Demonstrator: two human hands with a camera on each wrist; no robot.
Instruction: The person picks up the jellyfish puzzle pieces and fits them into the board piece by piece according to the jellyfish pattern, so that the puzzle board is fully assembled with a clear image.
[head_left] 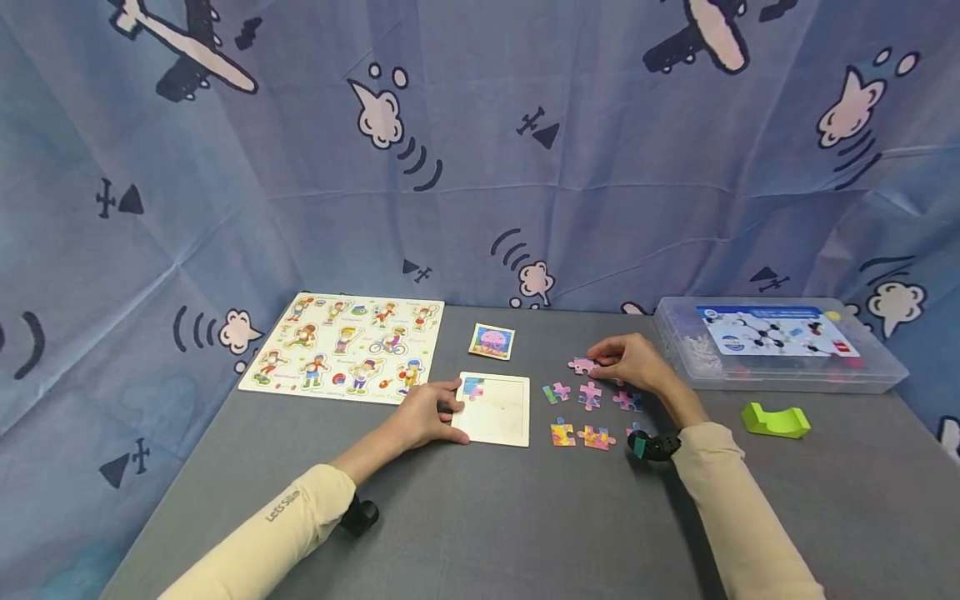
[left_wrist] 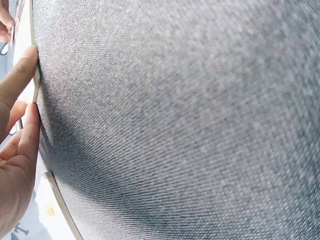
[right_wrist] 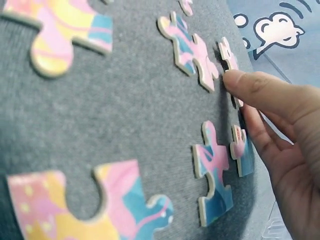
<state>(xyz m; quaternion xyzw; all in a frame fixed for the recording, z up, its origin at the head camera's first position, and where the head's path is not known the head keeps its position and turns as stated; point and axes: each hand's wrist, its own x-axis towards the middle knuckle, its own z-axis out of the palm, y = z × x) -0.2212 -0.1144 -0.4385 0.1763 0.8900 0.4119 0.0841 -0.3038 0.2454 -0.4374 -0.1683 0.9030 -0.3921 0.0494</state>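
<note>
My left hand grips the left edge of a small square wooden puzzle tray, thumb at the near corner and fingers at the far side. A blue and pink puzzle piece lies in the tray's upper left corner. To the right, my right hand pinches a pink puzzle piece at the back of the loose pieces. In the right wrist view, thumb and fingers hold that pink piece close to the table. Several loose pieces lie between tray and right wrist, some partly hidden by the arm.
Behind the tray lies a small jellyfish picture card. A large board with sports figures is at the left. At the right stand a clear plastic case and a green block. A patterned cloth hangs behind.
</note>
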